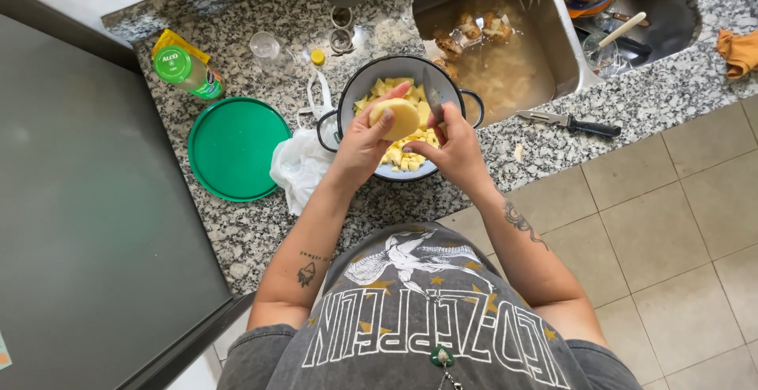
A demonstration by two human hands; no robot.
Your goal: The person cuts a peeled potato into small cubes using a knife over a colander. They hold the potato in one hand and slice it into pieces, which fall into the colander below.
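Granite-patterned desk point(260, 236) carries a white colander point(371, 82) with dark handles, taken as the landmark; it stands just short of the desk's front edge, with only a narrow strip of bare stone between it and the person's body. Behind and to the right of the colander the sink point(545, 50) opens, its rim close to the colander's handle. Left of the colander lie a crumpled plastic bag point(296, 169) and a green round lid point(233, 149), both near it; a black-handled knife point(570, 124) rests on the desk to its right, well apart. Directly above the colander, the left hand point(362, 147) wraps closed around a peeled potato point(397, 118). Just beside it, the right hand point(456, 149) grips a small knife point(432, 98), blade upright and near the potato. Yellow potato cubes point(399, 157) lie in the colander beneath both hands.
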